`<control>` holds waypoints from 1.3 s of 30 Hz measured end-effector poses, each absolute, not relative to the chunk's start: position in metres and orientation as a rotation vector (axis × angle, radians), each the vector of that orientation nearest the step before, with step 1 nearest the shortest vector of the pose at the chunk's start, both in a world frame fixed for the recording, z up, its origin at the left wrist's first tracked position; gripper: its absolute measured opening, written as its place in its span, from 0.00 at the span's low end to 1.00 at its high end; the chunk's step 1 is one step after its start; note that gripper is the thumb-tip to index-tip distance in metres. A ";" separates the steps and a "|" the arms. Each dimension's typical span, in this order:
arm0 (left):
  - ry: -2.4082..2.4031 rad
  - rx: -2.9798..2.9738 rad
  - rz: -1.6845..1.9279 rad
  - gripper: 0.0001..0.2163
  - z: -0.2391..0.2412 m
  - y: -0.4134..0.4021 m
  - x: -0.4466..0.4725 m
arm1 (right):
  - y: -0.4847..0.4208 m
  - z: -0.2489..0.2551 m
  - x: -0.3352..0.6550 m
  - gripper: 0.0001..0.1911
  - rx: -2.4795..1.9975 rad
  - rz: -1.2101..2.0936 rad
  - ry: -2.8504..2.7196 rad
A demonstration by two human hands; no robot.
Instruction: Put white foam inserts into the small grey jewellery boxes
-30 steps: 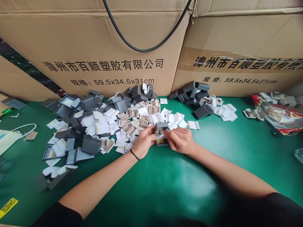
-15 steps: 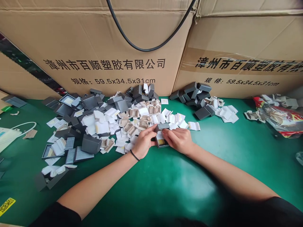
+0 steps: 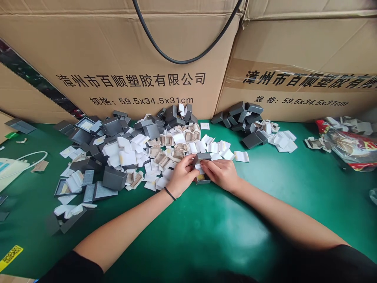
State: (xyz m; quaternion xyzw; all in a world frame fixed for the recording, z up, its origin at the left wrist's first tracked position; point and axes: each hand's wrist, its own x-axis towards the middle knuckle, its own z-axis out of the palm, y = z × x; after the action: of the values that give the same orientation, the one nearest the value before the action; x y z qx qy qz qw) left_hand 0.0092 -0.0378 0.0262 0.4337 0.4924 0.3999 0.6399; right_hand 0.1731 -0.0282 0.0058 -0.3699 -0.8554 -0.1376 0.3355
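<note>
Green tabletop (image 3: 224,232) against cardboard cartons (image 3: 118,47) — left hand (image 3: 182,177) grasps a small open dark-gray box (image 3: 202,156); right hand (image 3: 223,173) touches its white insert (image 3: 199,169) — grip unclear.

Along your worktop's (image 3: 235,232) far edge, the left carton (image 3: 126,51) reads 漳州市百顺塑胶有限公司, with 规格: 59.5x34.5x31cm beneath. Your right carton (image 3: 294,43) carries the same 2 lines, its upper partly under shiny tape (image 3: 297,69) and cut off at its end. By your worktop's near left corner, a yellow label (image 3: 10,258) bears black code-like print, too small to read.
</note>
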 end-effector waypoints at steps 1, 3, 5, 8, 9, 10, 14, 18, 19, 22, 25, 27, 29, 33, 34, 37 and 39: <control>1.125 1.003 0.912 0.26 0.026 -0.038 0.009 | -0.028 0.005 0.173 0.09 -0.965 -0.371 -2.223; 1.124 1.012 0.917 0.24 0.025 -0.038 0.010 | -0.028 0.004 0.174 0.08 -0.967 -0.403 -2.213; 1.121 1.004 0.923 0.22 0.024 -0.038 0.010 | -0.027 0.003 0.174 0.08 -0.981 -0.429 -2.220; 1.118 0.992 0.930 0.20 0.024 -0.038 0.009 | -0.027 0.003 0.175 0.09 -0.999 -0.435 -2.251; 1.122 0.990 0.926 0.20 0.024 -0.038 0.009 | -0.027 0.003 0.175 0.09 -0.994 -0.432 -2.258; 1.127 0.988 0.921 0.19 0.025 -0.038 0.009 | -0.027 0.004 0.176 0.10 -0.983 -0.432 -2.259; 1.136 0.988 0.905 0.20 0.024 -0.039 0.009 | -0.028 0.007 0.176 0.09 -0.925 -0.452 -2.223; 1.136 0.999 0.948 0.21 0.022 -0.040 0.009 | -0.029 0.009 0.176 0.11 -0.937 -0.416 -2.226; 1.141 0.996 0.952 0.21 0.022 -0.040 0.009 | -0.029 0.009 0.176 0.11 -0.939 -0.399 -2.234; 1.155 0.979 0.952 0.22 0.022 -0.041 0.009 | -0.029 0.008 0.176 0.10 -0.932 -0.350 -2.246; 1.154 0.981 0.969 0.22 0.021 -0.040 0.009 | -0.029 0.006 0.177 0.10 -0.968 -0.297 -2.213; 1.150 0.993 0.973 0.22 0.019 -0.040 0.008 | -0.030 0.004 0.177 0.11 -1.009 -0.263 -2.187; 1.144 1.002 0.969 0.23 0.017 -0.040 0.008 | -0.030 0.003 0.177 0.11 -1.045 -0.230 -2.181; 1.140 1.003 0.981 0.23 0.015 -0.040 0.008 | -0.030 0.001 0.177 0.12 -1.091 -0.157 -2.197; 1.143 1.000 0.985 0.22 0.014 -0.040 0.008 | -0.030 0.001 0.177 0.12 -1.100 -0.145 -2.203; 1.144 0.985 0.993 0.23 0.015 -0.041 0.008 | -0.030 0.001 0.176 0.12 -1.118 -0.118 -2.231; 1.130 0.970 0.994 0.25 0.017 -0.042 0.008 | -0.030 0.001 0.176 0.13 -1.125 -0.098 -2.255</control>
State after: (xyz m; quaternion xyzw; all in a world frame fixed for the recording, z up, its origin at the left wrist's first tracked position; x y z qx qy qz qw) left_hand 0.0083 -0.0421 0.0171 0.4226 0.4927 0.4331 0.6254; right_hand 0.1763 -0.0297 0.0006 -0.4247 -0.8516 -0.0371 0.3049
